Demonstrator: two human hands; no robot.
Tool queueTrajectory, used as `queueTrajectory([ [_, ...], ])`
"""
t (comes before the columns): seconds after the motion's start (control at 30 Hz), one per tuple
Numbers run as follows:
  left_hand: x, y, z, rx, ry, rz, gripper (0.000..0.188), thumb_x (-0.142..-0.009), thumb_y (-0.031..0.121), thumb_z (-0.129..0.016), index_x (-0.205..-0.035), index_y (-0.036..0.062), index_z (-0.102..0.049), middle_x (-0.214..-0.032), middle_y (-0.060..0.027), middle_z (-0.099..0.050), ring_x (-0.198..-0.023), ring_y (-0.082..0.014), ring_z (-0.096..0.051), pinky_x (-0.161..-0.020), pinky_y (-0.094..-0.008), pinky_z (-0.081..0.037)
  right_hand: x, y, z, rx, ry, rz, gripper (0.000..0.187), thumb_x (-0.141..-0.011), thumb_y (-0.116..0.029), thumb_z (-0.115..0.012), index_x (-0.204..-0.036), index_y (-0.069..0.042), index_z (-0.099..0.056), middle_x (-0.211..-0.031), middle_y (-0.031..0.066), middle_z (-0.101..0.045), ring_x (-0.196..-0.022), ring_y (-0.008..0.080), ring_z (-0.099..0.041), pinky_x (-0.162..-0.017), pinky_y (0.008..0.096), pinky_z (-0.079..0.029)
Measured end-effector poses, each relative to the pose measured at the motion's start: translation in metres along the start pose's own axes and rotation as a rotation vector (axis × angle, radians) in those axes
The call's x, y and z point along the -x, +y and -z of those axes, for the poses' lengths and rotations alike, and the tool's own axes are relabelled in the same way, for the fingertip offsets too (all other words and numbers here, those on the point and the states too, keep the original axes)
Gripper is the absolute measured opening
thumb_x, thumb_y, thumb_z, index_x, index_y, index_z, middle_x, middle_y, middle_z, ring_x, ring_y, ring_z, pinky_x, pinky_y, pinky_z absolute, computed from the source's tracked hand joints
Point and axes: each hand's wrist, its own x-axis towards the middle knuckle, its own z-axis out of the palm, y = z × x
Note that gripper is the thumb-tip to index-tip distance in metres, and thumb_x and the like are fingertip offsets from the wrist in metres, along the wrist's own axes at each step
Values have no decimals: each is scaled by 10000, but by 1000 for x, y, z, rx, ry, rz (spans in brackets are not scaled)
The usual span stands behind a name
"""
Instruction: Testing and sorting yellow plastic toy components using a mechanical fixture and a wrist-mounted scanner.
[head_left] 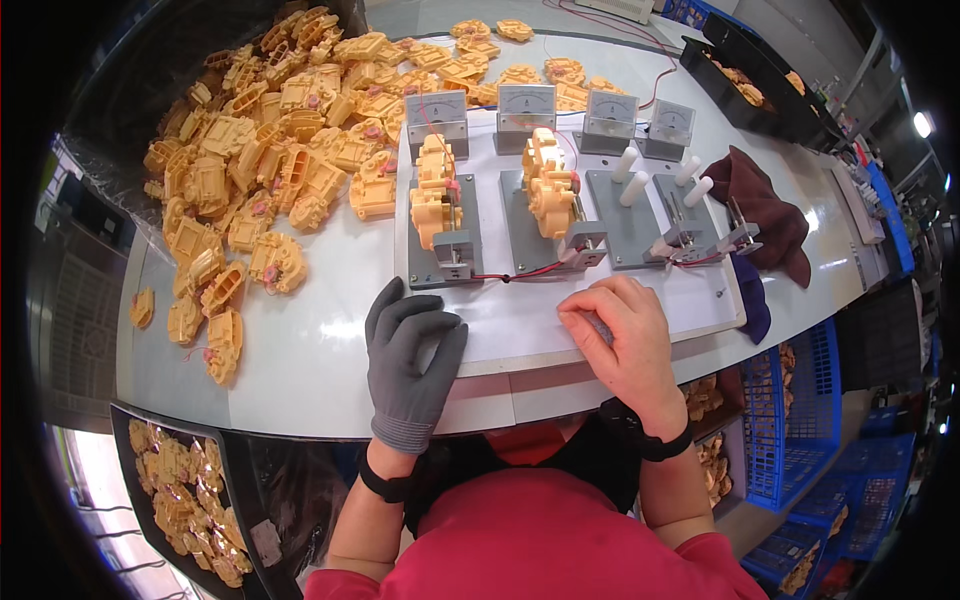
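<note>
My left hand (412, 362), in a grey glove, rests at the front edge of a white board (500, 335), fingers bent and apart, holding nothing. My bare right hand (622, 338) hovers or rests on the board's front part, its fingers curved and the thumb apart, with nothing visible in it. Just beyond my left hand, a yellow plastic gear housing (433, 205) stands on a grey test fixture (462, 225). Another yellow housing (548, 190) is upright on the second fixture (520, 222). To their right, two more fixtures carry white pegs (634, 189) and no housing.
Four-dial row: analog panel meters (527, 104) stand behind the fixtures. Yellow housings (230, 140) lie heaped at the left and back. A brown cloth (752, 205) and a black tray (765, 85) are at right. Blue crates (815, 400) and a filled black bin (240, 470) sit below.
</note>
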Motion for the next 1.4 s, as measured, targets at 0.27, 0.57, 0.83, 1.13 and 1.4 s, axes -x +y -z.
queueTrajectory([
  [0.27, -5, 4, -1, -23, 9, 5, 115, -813, 68, -716, -923, 66, -684, -1080, -75, -638, -1271, -366, -452, -1023, -427, -414, 0, -1, 0, -2, 16, -8, 88, -830, -182, -719, -851, -108, -675, -832, 19, -618, -802, 235, -590, -719, 356, -408],
  [0.57, -3, 6, 0, -8, 53, -21, 112, -819, 82, -716, -925, 61, -684, -1069, -77, -642, -1248, -372, -468, -999, -435, -426, 7, -6, -3, -264, 149, -65, 131, -867, -124, -688, -972, -58, -646, -879, 69, -614, -830, 221, -594, -790, 341, -442],
  [0.83, -74, 10, 48, 311, -54, 108, 413, -946, 257, -635, -1254, -1, -543, -1165, -126, -621, -1046, -188, -597, -904, -315, -471, -21, -53, -38, -604, 98, 25, 351, -905, -114, -660, -1231, -45, -550, -1043, 90, -582, -938, 195, -582, -800, 308, -477],
  [1.13, -151, 28, 21, 1, -514, 244, 425, -722, 269, -765, -1010, -18, -641, -906, -153, -684, -792, -197, -654, -649, -352, -559, -29, -52, -67, -809, -48, -5, 210, -913, -89, -653, -1119, -55, -634, -844, 13, -576, -723, 97, -538, -657, 254, -458],
  [1.4, -161, 75, 60, -80, 147, -6, 747, -728, 270, -698, -1360, 5, -402, -1122, -264, -616, -998, -331, -635, -869, -364, -521, -23, -44, -62, -951, -76, 22, 301, -939, -57, -607, -1234, -26, -554, -968, -20, -503, -831, 59, -461, -749, 194, -403],
])
